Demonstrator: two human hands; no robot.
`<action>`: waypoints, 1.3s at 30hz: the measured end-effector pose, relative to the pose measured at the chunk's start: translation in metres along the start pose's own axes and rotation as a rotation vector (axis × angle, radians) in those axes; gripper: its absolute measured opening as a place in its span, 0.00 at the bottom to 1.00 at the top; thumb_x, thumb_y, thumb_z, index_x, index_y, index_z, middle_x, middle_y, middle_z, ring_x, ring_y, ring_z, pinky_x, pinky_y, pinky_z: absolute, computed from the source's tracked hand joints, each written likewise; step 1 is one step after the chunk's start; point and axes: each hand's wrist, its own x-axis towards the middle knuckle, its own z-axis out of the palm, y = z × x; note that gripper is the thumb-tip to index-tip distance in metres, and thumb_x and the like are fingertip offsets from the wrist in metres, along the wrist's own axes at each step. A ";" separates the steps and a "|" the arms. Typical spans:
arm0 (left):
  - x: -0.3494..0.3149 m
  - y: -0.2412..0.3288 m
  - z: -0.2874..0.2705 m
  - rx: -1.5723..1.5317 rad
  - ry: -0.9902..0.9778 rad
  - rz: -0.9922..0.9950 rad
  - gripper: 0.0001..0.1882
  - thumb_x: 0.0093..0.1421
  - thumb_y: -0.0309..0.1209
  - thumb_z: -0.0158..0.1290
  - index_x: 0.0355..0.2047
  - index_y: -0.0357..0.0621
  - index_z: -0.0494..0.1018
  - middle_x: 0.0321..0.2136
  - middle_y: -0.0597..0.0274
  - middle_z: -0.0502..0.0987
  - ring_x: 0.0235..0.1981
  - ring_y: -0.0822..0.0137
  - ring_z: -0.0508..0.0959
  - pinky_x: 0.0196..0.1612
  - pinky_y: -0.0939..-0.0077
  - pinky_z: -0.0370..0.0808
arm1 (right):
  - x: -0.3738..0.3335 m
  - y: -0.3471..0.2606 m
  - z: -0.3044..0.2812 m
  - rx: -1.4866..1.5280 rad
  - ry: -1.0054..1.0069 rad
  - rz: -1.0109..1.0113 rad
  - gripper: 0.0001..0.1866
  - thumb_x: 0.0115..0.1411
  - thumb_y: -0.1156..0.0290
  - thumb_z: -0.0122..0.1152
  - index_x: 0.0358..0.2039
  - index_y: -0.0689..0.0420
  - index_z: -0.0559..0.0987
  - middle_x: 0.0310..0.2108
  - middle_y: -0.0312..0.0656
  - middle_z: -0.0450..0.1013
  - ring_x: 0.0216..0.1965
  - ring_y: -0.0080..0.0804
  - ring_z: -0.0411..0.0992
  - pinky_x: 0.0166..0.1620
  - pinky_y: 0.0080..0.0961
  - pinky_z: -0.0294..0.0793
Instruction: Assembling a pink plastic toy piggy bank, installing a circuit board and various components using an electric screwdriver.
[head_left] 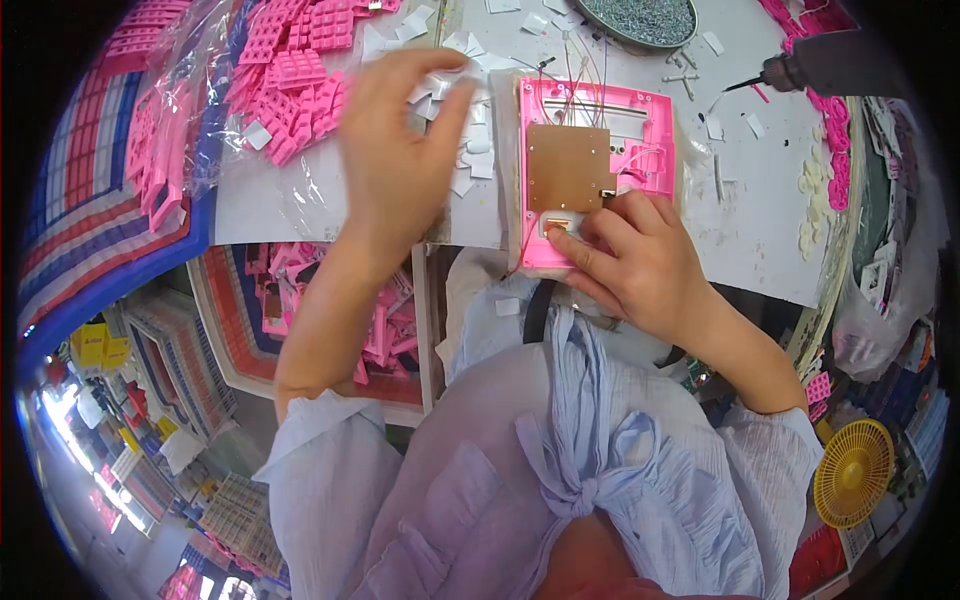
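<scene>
A pink plastic housing [655, 110] lies at the table's front edge, its inside facing up. In it sits a brown circuit board [568, 165] with several thin wires rising past its far edge. My right hand [640, 255] closes on the near right part of this housing, a fingertip pressed beside a small copper-coloured piece [557, 223] in a pale window. My left hand [400, 150], slightly blurred, hovers left of the housing over scattered small white pieces [478, 150]. Its thumb and forefinger curve together in a pinch; whatever lies between the tips is too unclear to name.
Pink keypad parts [300, 70] are heaped at the back left. A round dish [640, 20] of small metal screws stands at the back. At the right, a dark tool with a thin tip [775, 75] juts over the table. Below left, an open drawer [400, 410] holds more pink parts.
</scene>
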 end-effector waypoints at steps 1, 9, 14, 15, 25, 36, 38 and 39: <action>0.004 -0.008 -0.002 0.221 0.195 0.144 0.13 0.56 0.33 0.66 0.38 0.41 0.77 0.35 0.58 0.77 0.38 0.55 0.77 0.45 0.63 0.72 | 0.001 0.001 -0.001 0.008 0.001 -0.012 0.21 0.50 0.63 0.72 0.45 0.53 0.84 0.36 0.34 0.72 0.40 0.36 0.68 0.43 0.34 0.69; -0.115 0.042 -0.007 -0.095 -0.469 -0.098 0.10 0.55 0.29 0.65 0.31 0.42 0.74 0.36 0.52 0.76 0.34 0.54 0.76 0.40 0.61 0.72 | 0.004 0.001 0.008 -0.001 0.038 0.057 0.21 0.53 0.61 0.70 0.47 0.55 0.83 0.35 0.36 0.72 0.38 0.35 0.69 0.41 0.31 0.70; -0.110 0.042 -0.018 -0.549 -0.238 -0.399 0.03 0.59 0.21 0.58 0.30 0.38 0.74 0.38 0.54 0.77 0.34 0.70 0.77 0.36 0.75 0.72 | 0.002 -0.014 0.006 -0.138 -0.076 0.092 0.28 0.54 0.58 0.68 0.55 0.54 0.79 0.38 0.38 0.71 0.43 0.36 0.69 0.44 0.31 0.69; -0.103 0.044 -0.021 -0.626 -0.191 -0.448 0.03 0.60 0.19 0.57 0.30 0.37 0.74 0.39 0.54 0.77 0.35 0.74 0.76 0.36 0.78 0.72 | 0.003 -0.014 0.003 -0.135 -0.119 0.086 0.29 0.54 0.58 0.68 0.56 0.54 0.78 0.38 0.38 0.71 0.44 0.37 0.69 0.45 0.32 0.69; -0.057 0.053 0.017 -0.639 -0.301 -0.337 0.02 0.60 0.20 0.58 0.34 0.35 0.78 0.26 0.63 0.80 0.25 0.80 0.76 0.27 0.83 0.72 | -0.003 0.000 -0.017 0.135 -0.170 0.068 0.22 0.51 0.63 0.72 0.46 0.57 0.81 0.37 0.42 0.72 0.43 0.39 0.71 0.45 0.32 0.74; -0.038 0.071 0.034 -0.357 -0.433 0.064 0.08 0.55 0.25 0.64 0.35 0.44 0.78 0.27 0.59 0.78 0.26 0.59 0.80 0.29 0.68 0.75 | -0.024 0.017 -0.018 0.343 0.291 0.194 0.15 0.50 0.76 0.72 0.40 0.59 0.83 0.36 0.43 0.78 0.35 0.39 0.76 0.37 0.31 0.78; -0.038 0.072 0.032 -0.371 -0.420 0.053 0.11 0.52 0.21 0.66 0.36 0.42 0.79 0.29 0.60 0.79 0.25 0.62 0.79 0.26 0.71 0.74 | -0.019 0.018 -0.019 0.311 0.345 0.145 0.15 0.51 0.77 0.71 0.41 0.58 0.83 0.34 0.42 0.79 0.33 0.37 0.77 0.35 0.29 0.77; -0.040 0.070 0.027 -0.320 -0.377 0.075 0.12 0.52 0.22 0.66 0.36 0.43 0.78 0.31 0.60 0.79 0.28 0.61 0.79 0.28 0.70 0.74 | -0.021 0.018 -0.020 0.382 0.359 0.215 0.14 0.52 0.78 0.71 0.41 0.58 0.83 0.33 0.42 0.79 0.31 0.36 0.76 0.34 0.28 0.77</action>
